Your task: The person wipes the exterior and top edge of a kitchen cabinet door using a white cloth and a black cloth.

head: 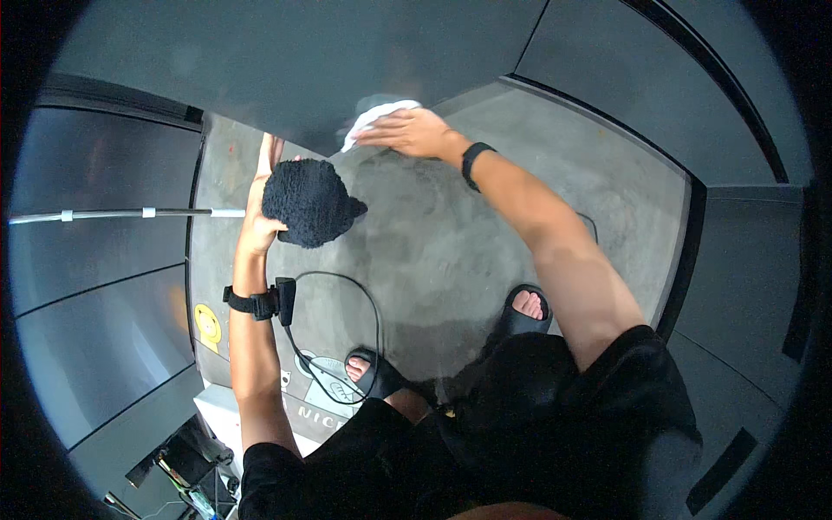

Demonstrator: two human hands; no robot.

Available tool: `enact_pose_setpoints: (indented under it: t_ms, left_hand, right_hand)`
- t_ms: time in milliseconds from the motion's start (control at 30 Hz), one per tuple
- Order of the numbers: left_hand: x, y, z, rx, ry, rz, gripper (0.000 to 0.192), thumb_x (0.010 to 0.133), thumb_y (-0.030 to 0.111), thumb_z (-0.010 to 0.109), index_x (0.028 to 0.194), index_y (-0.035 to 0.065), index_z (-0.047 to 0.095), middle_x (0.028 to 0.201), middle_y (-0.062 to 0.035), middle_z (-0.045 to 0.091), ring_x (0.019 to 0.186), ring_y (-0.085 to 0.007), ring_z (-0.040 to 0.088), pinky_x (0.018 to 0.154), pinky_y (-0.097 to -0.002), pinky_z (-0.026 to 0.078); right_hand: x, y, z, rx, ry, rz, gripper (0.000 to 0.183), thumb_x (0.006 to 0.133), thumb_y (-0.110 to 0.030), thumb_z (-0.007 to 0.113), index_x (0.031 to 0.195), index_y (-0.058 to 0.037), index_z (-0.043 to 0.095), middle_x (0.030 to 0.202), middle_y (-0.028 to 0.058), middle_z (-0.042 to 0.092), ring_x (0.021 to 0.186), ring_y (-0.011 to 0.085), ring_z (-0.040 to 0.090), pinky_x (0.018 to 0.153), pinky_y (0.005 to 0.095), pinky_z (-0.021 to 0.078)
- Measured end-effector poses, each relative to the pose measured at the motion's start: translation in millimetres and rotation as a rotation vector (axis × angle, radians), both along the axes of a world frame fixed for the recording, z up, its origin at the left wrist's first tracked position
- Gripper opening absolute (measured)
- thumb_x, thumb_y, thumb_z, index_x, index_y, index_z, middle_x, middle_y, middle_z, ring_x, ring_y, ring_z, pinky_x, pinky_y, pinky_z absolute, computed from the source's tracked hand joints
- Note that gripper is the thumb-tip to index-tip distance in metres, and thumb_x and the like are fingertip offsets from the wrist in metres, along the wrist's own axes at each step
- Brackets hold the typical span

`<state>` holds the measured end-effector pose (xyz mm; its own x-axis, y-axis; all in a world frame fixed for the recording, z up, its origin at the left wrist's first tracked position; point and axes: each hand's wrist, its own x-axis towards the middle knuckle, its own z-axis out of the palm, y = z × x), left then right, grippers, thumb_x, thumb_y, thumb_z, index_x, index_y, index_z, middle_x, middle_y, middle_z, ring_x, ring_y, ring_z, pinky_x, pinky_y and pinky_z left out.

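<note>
My right hand (413, 133), fingers extended, presses a white cloth (374, 119) against the lower part of a dark grey panel (279, 71). A dark fluffy cloth or mitt (312, 203) is at my left hand (261, 224); the thumb lies at its edge, and the fingers reach up beside the panel's lower edge. The cloth hides part of this hand, so how it is held cannot be told. A black strap with a small device (285, 301) sits on my left wrist, with a black cable looping from it. A black band circles my right wrist.
Dark panelled walls (754, 240) surround the grey floor (442, 260). A metal rod (110, 214) extends from the left toward my left wrist. The black cable (379, 325) loops near my sandalled left foot. A white box-like object (218, 416) and assorted items stand at the lower left.
</note>
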<state>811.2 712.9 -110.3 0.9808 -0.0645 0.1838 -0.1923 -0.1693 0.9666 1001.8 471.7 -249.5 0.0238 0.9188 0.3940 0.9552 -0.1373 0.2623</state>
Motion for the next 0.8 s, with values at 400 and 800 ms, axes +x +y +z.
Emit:
enact_pose_setpoints:
  t_ms: [400,800]
  left_hand:
    - [-16.0,43.0,-41.9,0.233,0.175,0.063,0.142,0.049,0.057,0.084,0.152,-0.0023,0.007,0.154,-0.0199,0.03,0.133,-0.024,0.043,0.109,-0.0351,0.034]
    - [-12.9,8.1,-17.9,0.159,0.127,0.094,0.129,0.052,0.036,0.079,0.154,0.003,0.007,0.158,-0.0149,0.023,0.132,-0.0202,0.042,0.11,-0.0297,0.03]
  right_hand:
    - [58.2,-77.2,-9.4,0.792,0.394,-0.642,0.079,0.079,-0.006,0.055,0.145,0.0097,0.013,0.152,0.038,0.002,0.139,0.0577,0.005,0.115,0.0591,0.0114]
    - [-9.1,-4.0,28.6,0.41,0.152,-0.244,0.042,0.087,-0.026,0.058,0.128,-0.0145,0.058,0.129,0.0103,0.059,0.115,0.0333,0.054,0.107,0.0514,0.0341]
